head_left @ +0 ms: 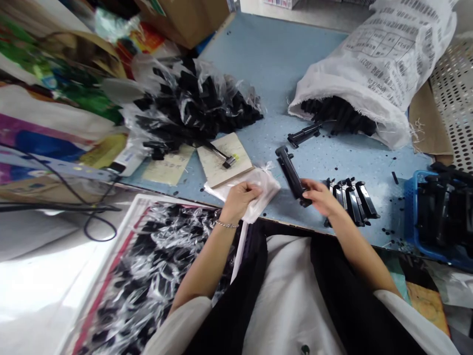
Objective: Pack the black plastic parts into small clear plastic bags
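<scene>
My left hand (pixel 242 197) is closed, thumb and fingers pinched on a clear plastic bag (pixel 266 190) that lies on a stack of such bags at the table's front edge. In my right hand (pixel 320 196) is a long black plastic part (pixel 291 172), gripped at its near end and tilted, its far end pointing away from me. Right of that hand lies a row of several similar black parts (pixel 353 199). Another black part (pixel 305 134) rests farther back. Beyond the bags, a hammer (pixel 226 160) lies with its head on a pale block (pixel 221 170).
Bagged black parts (pixel 199 98) are heaped at the back left. A white woven sack (pixel 365 74) of black pieces lies open at the back right. A blue basket (pixel 412 212) of parts stands far right. Below left is a wide bin (pixel 107 276) full of bagged parts.
</scene>
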Demonstrator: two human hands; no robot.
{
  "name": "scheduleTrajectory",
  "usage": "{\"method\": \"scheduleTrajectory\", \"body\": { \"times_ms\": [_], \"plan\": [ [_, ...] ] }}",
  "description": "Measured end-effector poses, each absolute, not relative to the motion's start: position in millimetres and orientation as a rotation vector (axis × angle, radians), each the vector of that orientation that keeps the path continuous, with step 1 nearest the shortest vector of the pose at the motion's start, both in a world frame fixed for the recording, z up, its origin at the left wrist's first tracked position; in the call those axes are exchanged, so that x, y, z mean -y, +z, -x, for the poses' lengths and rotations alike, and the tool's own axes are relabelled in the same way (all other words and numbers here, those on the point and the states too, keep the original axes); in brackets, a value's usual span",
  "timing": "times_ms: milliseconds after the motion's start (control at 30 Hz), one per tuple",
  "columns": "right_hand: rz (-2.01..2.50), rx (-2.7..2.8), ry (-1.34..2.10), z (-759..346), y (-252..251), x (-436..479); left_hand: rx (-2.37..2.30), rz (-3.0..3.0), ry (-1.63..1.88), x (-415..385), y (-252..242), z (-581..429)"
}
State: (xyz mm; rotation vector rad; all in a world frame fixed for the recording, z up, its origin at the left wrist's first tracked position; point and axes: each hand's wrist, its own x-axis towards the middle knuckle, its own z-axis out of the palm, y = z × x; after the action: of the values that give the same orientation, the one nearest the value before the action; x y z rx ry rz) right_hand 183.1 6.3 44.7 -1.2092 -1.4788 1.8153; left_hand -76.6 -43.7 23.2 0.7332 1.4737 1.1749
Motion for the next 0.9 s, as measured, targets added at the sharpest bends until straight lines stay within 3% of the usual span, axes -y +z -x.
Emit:
{"method": "scheduleTrajectory", "body": {
  "times_ms": [67,133,300,433,533,667,800,900],
  "plan": [
    [0.935,1.188,2.122,-161,40,6,-1.425,-0.754,1.127,43,23,63],
    [0.870,1.027,2.220,-144,35,11,-1.425,-0.790,1.119,42,23,57],
    [1.126,0.851,2.014,-160,32,1,-1.589,-1.073,1.347,44,26,63],
    [1.162,0.937,1.994,-200,50,13,-1.710,-1.754,1.092,46,25,54],
    [1.085,0.854,2.253,-213,61,40,-1.718,-1.962,0.895,43,25,44],
    [1.080,0.650,2.564,-204,57,64,-1.733,-2.030,0.913,42,25,42],
    [1.013,0.597,2.561,-186,41,58,-1.753,-2.138,0.908,56,22,43],
    [1.019,0.659,2.374,-176,27,47,-1.506,-2.313,0.884,70,22,37]
  ]
}}
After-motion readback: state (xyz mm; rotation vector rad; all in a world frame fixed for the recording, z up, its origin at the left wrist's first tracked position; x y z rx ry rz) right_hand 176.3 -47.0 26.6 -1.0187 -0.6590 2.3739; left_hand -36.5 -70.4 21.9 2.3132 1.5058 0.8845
